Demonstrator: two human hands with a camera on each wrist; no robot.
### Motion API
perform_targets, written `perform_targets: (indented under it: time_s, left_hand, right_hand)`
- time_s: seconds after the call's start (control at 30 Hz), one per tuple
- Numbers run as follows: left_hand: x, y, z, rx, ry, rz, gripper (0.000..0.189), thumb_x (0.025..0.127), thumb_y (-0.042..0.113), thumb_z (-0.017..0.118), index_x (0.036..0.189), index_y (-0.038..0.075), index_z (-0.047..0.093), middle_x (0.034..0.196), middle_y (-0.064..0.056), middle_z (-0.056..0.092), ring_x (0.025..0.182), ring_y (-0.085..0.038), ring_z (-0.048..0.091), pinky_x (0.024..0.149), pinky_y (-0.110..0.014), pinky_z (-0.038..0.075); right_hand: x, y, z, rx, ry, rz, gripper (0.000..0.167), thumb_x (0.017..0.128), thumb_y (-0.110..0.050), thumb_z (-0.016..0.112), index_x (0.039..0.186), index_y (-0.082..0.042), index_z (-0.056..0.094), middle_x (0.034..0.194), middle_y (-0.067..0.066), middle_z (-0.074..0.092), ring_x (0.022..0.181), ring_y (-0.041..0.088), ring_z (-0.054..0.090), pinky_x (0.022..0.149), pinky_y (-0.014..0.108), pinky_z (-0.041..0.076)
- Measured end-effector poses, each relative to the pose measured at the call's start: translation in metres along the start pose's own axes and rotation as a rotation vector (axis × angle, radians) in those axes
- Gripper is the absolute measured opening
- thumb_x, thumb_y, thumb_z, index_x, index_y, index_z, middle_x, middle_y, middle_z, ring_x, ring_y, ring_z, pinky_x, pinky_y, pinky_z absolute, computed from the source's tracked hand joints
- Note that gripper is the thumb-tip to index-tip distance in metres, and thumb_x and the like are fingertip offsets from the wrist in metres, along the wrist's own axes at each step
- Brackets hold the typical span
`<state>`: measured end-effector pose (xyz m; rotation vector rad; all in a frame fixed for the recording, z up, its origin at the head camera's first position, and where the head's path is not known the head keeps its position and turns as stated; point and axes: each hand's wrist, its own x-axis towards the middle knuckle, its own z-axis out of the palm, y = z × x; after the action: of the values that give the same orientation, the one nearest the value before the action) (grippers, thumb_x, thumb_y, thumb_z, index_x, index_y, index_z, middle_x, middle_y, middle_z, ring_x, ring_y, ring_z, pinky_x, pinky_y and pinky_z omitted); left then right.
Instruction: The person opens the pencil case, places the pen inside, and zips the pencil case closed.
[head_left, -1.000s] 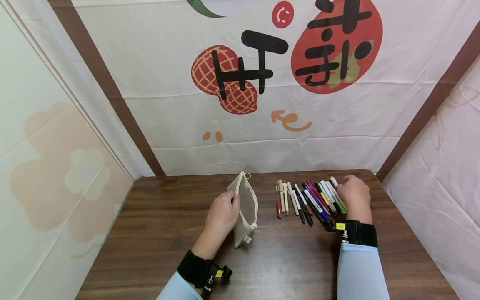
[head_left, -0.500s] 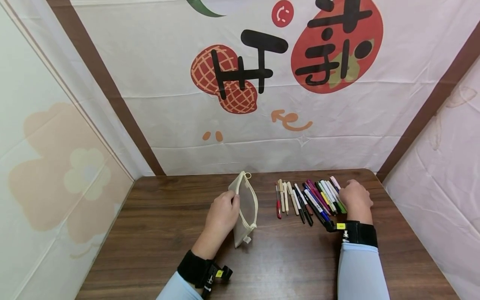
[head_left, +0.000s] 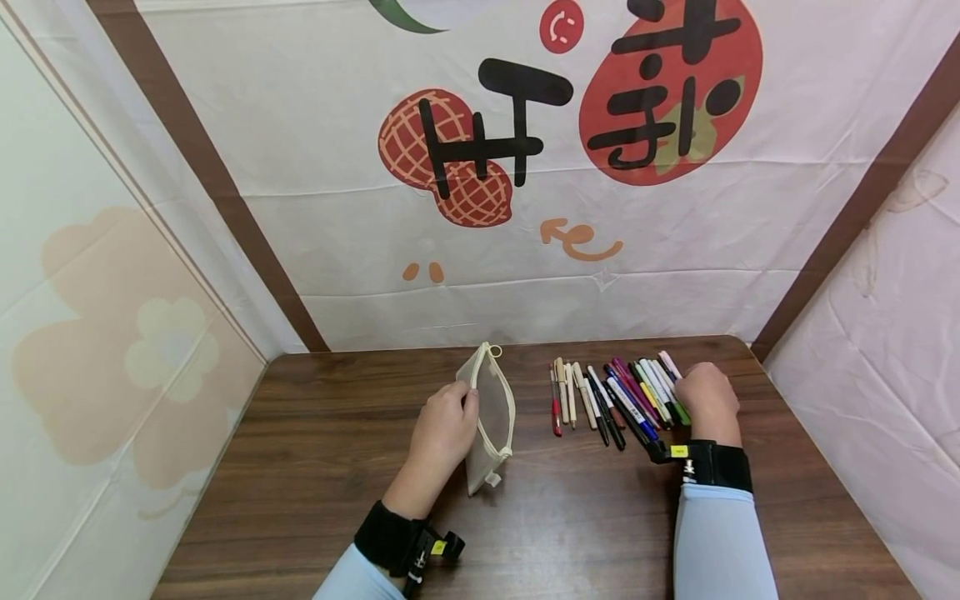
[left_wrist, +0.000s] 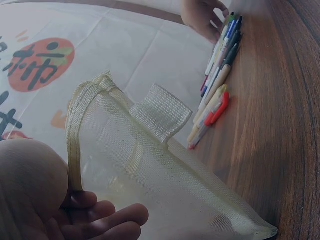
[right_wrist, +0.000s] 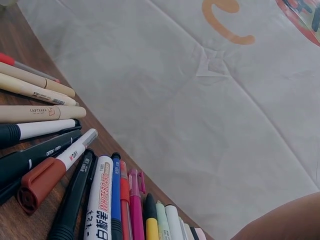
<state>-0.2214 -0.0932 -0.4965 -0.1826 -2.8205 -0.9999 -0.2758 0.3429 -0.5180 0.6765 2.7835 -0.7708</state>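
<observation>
My left hand [head_left: 446, 423] pinches the rim of a cream mesh zip pouch [head_left: 495, 408], which stands on edge with its mouth spread. In the left wrist view, the thumb and finger [left_wrist: 82, 199] grip the zipper band while the other fingers curve loosely. My right hand [head_left: 708, 398] is down at the right end of a row of pens and markers. In the left wrist view its bent fingers [left_wrist: 220, 7] come close to a green pen end [left_wrist: 231, 16]. From above, its fingertips are hidden; I cannot tell whether they grip a pen.
The row includes a red pen [head_left: 557, 408], a whiteboard marker [head_left: 628, 398], a brown-capped marker [right_wrist: 42, 180] and a pink-tipped pen [head_left: 670, 364]. All lie on a brown wooden table [head_left: 555, 533]. A printed cloth [head_left: 360, 250] hangs behind the far edge.
My right hand has shifted slightly toward me, and its fingers have tucked under out of sight. My left hand and the pouch have stayed put.
</observation>
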Motion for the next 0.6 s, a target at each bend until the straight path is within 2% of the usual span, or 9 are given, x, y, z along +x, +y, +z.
perform_targets:
  time_s: [0.17,0.43,0.6]
  left_hand:
    - [-0.0004,0.0002,-0.0002,0.0,0.002,-0.004,0.034,0.118,0.025,0.053,0.089,0.01,0.065,0.083,-0.006,0.058,0.069,-0.02,0.055,0.062,-0.034,0.047]
    - [0.0,-0.0004,-0.0005,-0.009,-0.007,-0.008,0.036,0.118,0.024,0.053,0.086,0.011,0.063,0.081,-0.006,0.056,0.067,-0.019,0.052,0.06,-0.033,0.046]
    - [-0.0001,-0.0008,-0.0008,-0.009,-0.009,-0.006,0.035,0.118,0.024,0.053,0.088,0.011,0.064,0.082,-0.006,0.057,0.068,-0.019,0.053,0.06,-0.033,0.047]
  right_hand:
    - [-0.0001,-0.001,0.0004,-0.016,-0.011,-0.015,0.046,0.11,-0.019,0.056,0.147,0.006,0.069,0.147,0.035,0.068,0.119,0.046,0.068,0.095,0.065,0.06]
    - [0.0016,0.0,0.0025,-0.005,-0.003,-0.03,0.042,0.107,-0.013,0.056,0.14,0.007,0.074,0.145,0.034,0.07,0.121,0.047,0.069,0.099,0.063,0.06]
    - [0.0028,0.001,0.0023,0.002,0.007,-0.029,0.039,0.105,-0.013,0.058,0.134,0.006,0.078,0.138,0.034,0.073,0.115,0.045,0.07,0.092,0.06,0.061]
